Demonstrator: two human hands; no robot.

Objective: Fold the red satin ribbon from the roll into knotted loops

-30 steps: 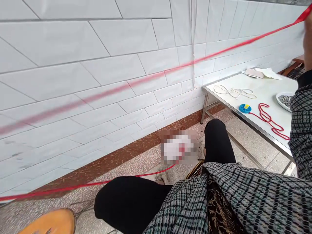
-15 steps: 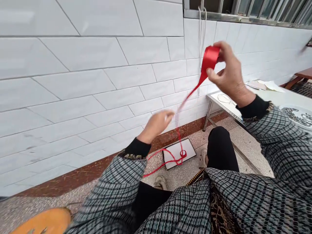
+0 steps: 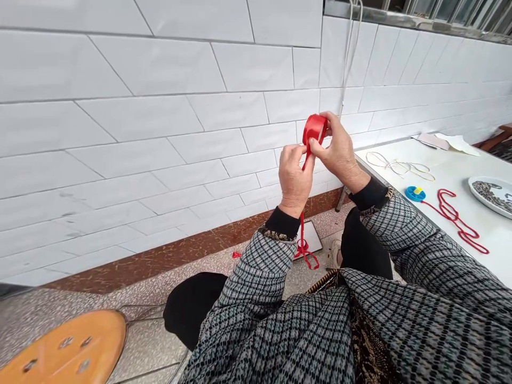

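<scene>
A roll of red ribbon is held up in front of the tiled wall. My right hand grips the roll from its right side, thumb on the near edge. Just below and left of it, my left hand pinches the ribbon close to the roll. From there the ribbon hangs down behind my left wrist to a loose red heap on a white, dark-edged board on the floor.
On the white table at the right are a blue spool, red cord, pale string and a white plate of small dark pieces. An orange stool stands at the lower left.
My left hand has moved up and right to the roll. My right hand has come down and left with the roll. The view has shifted, showing more of the table and stool.
</scene>
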